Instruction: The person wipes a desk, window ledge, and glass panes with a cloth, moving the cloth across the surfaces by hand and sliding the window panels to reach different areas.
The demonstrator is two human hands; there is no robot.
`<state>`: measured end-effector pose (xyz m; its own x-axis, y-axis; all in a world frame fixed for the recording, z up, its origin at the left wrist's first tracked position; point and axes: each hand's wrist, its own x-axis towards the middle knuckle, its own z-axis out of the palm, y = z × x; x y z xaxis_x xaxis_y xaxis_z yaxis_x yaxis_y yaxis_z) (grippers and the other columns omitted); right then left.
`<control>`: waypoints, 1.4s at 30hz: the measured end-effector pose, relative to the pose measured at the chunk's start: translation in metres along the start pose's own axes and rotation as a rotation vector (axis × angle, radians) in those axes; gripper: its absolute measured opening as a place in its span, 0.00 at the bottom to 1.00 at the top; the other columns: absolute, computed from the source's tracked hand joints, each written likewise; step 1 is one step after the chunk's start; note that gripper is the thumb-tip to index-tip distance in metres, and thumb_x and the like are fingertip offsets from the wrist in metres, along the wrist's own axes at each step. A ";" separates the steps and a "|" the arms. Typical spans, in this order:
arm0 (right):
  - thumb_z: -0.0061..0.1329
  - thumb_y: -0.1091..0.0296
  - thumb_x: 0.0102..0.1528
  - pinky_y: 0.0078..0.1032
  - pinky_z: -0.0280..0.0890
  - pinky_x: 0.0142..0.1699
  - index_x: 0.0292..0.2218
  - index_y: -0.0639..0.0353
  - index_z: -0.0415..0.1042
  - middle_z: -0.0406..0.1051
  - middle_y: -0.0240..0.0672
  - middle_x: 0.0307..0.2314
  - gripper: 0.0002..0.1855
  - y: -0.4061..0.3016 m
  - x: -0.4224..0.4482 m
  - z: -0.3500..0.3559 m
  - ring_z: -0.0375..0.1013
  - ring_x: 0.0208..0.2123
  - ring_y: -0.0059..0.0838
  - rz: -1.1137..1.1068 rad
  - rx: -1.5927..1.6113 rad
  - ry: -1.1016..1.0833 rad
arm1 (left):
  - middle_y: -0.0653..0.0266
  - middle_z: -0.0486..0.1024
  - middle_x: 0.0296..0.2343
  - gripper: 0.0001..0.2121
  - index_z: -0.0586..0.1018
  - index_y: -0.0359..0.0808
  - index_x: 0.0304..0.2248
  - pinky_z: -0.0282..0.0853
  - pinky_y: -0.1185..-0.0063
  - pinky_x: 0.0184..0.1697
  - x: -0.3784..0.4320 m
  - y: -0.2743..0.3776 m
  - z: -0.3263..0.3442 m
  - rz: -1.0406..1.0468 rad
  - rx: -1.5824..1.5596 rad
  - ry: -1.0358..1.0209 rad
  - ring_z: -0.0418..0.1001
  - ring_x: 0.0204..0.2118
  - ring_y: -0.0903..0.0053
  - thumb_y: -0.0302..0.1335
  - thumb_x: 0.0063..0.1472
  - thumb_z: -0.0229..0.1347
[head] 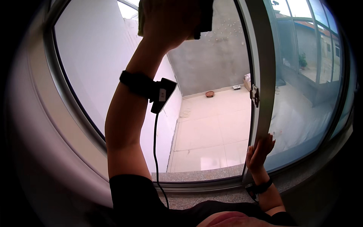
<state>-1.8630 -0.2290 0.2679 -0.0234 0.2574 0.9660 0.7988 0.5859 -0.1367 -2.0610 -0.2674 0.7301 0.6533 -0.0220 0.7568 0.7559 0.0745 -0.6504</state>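
My left hand (170, 22) is raised high at the top of the view, in shadow. It holds a dark cloth or pad (206, 15) up at the window pane (215, 62); part of the pad lies beyond the picture's edge. Whether it is folded cloth or a sponge is unclear. Low on the right, my right hand (259, 154) rests against the upright metal stile (262, 113) of the sliding window, fingers extended, nothing in its grasp. Above it on the stile sits a window latch (255, 96).
A black strapped device (163, 95) on my left forearm trails a cable (155, 142). Another wrist strap (263, 186) is on my right arm. The speckled stone sill (195, 197) runs below the window. Beyond the glass are a tiled floor (207, 130) and a reddish-brown dish (210, 94).
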 end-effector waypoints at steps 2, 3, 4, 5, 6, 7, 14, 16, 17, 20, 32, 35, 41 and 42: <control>0.37 0.63 0.61 0.60 0.32 0.62 0.59 0.73 0.48 0.45 0.67 0.58 0.31 0.005 0.001 -0.002 0.42 0.62 0.65 -0.027 -0.011 0.013 | 0.47 0.54 0.58 0.28 0.59 0.39 0.58 0.41 0.52 0.61 -0.026 -0.036 -0.008 -0.061 0.144 -0.082 0.49 0.60 0.49 0.39 0.60 0.45; 0.37 0.64 0.60 0.61 0.32 0.62 0.60 0.73 0.46 0.44 0.66 0.59 0.32 0.003 -0.001 0.000 0.42 0.62 0.65 -0.033 -0.019 -0.004 | 0.51 0.60 0.53 0.28 0.61 0.38 0.56 0.48 0.58 0.58 -0.042 -0.067 -0.008 -0.044 0.232 -0.167 0.55 0.57 0.54 0.36 0.58 0.51; 0.37 0.64 0.60 0.60 0.31 0.62 0.60 0.73 0.46 0.44 0.65 0.59 0.33 0.000 -0.001 0.000 0.41 0.62 0.65 -0.036 0.005 -0.004 | 0.54 0.67 0.48 0.28 0.64 0.38 0.55 0.54 0.64 0.55 -0.064 -0.099 -0.009 -0.031 0.319 -0.250 0.61 0.53 0.60 0.32 0.55 0.56; 0.37 0.65 0.60 0.60 0.31 0.63 0.60 0.73 0.46 0.44 0.65 0.59 0.32 -0.001 -0.001 0.000 0.40 0.62 0.65 -0.020 0.007 -0.016 | 0.54 0.67 0.48 0.28 0.64 0.38 0.55 0.54 0.64 0.55 -0.082 -0.122 -0.017 -0.036 0.342 -0.254 0.61 0.53 0.60 0.32 0.55 0.56; 0.37 0.65 0.60 0.59 0.31 0.63 0.60 0.73 0.46 0.44 0.65 0.59 0.32 0.002 -0.002 0.000 0.40 0.62 0.64 -0.003 -0.008 -0.027 | 0.54 0.63 0.52 0.28 0.63 0.40 0.56 0.52 0.59 0.56 -0.101 -0.141 -0.018 -0.064 0.330 -0.147 0.57 0.56 0.57 0.36 0.57 0.54; 0.37 0.65 0.60 0.59 0.31 0.63 0.60 0.73 0.46 0.44 0.65 0.59 0.32 0.004 -0.001 -0.001 0.40 0.62 0.64 -0.015 -0.004 -0.019 | 0.53 0.59 0.55 0.29 0.62 0.42 0.57 0.49 0.54 0.57 -0.118 -0.160 -0.022 -0.087 0.321 -0.039 0.54 0.58 0.54 0.39 0.58 0.53; 0.37 0.66 0.60 0.58 0.32 0.63 0.60 0.73 0.46 0.44 0.64 0.59 0.32 -0.004 0.005 -0.001 0.41 0.62 0.63 -0.006 -0.010 0.023 | 0.50 0.60 0.56 0.25 0.62 0.38 0.57 0.59 0.57 0.54 -0.236 -0.305 -0.085 -0.199 0.616 -0.092 0.61 0.54 0.50 0.33 0.61 0.49; 0.36 0.66 0.60 0.58 0.32 0.63 0.60 0.73 0.46 0.45 0.64 0.59 0.32 -0.004 0.003 0.000 0.42 0.62 0.62 -0.014 -0.018 0.044 | 0.50 0.60 0.55 0.22 0.63 0.38 0.55 0.63 0.58 0.52 -0.249 -0.311 -0.084 -0.480 0.448 0.023 0.62 0.53 0.49 0.34 0.63 0.47; 0.36 0.66 0.60 0.57 0.33 0.63 0.60 0.74 0.46 0.44 0.64 0.59 0.31 -0.004 0.002 0.000 0.42 0.62 0.63 0.001 -0.035 0.018 | 0.50 0.60 0.55 0.22 0.63 0.38 0.55 0.64 0.58 0.51 -0.250 -0.311 -0.087 -0.360 0.654 -0.062 0.62 0.53 0.49 0.36 0.64 0.45; 0.35 0.65 0.60 0.58 0.34 0.63 0.60 0.73 0.47 0.45 0.65 0.58 0.31 0.000 -0.001 0.000 0.42 0.62 0.64 0.021 -0.066 -0.002 | 0.51 0.61 0.55 0.23 0.63 0.38 0.54 0.65 0.58 0.50 -0.227 -0.288 -0.068 -0.477 0.824 -0.127 0.62 0.54 0.50 0.42 0.65 0.40; 0.35 0.62 0.61 0.63 0.34 0.62 0.57 0.73 0.52 0.47 0.67 0.57 0.29 0.006 -0.002 -0.003 0.44 0.60 0.67 0.018 -0.015 -0.028 | 0.48 0.50 0.61 0.28 0.59 0.39 0.59 0.32 0.54 0.64 0.046 -0.081 0.061 -0.571 0.324 -0.030 0.41 0.64 0.50 0.46 0.65 0.32; 0.36 0.61 0.61 0.63 0.34 0.62 0.58 0.73 0.50 0.46 0.67 0.57 0.30 0.005 -0.002 -0.002 0.44 0.60 0.67 0.015 0.002 -0.031 | 0.48 0.52 0.60 0.29 0.59 0.39 0.60 0.30 0.54 0.65 0.081 -0.007 0.067 -0.311 0.194 -0.013 0.42 0.64 0.50 0.45 0.64 0.36; 0.37 0.62 0.60 0.63 0.33 0.62 0.60 0.72 0.46 0.44 0.66 0.58 0.33 0.001 -0.002 -0.002 0.42 0.61 0.67 -0.037 -0.005 -0.017 | 0.49 0.56 0.58 0.28 0.60 0.38 0.59 0.34 0.54 0.64 0.082 -0.011 0.071 -0.139 0.063 0.136 0.47 0.63 0.52 0.44 0.63 0.39; 0.37 0.63 0.60 0.63 0.33 0.62 0.60 0.72 0.46 0.44 0.66 0.58 0.33 0.002 -0.003 -0.002 0.42 0.61 0.66 -0.016 -0.006 -0.025 | 0.50 0.57 0.58 0.28 0.60 0.38 0.59 0.36 0.54 0.63 0.082 -0.020 0.067 -0.056 0.115 0.131 0.50 0.62 0.52 0.43 0.63 0.39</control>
<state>-1.8601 -0.2306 0.2651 -0.0512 0.2667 0.9624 0.8015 0.5859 -0.1197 -2.0253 -0.2037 0.8091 0.6160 -0.1587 0.7716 0.7863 0.1826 -0.5902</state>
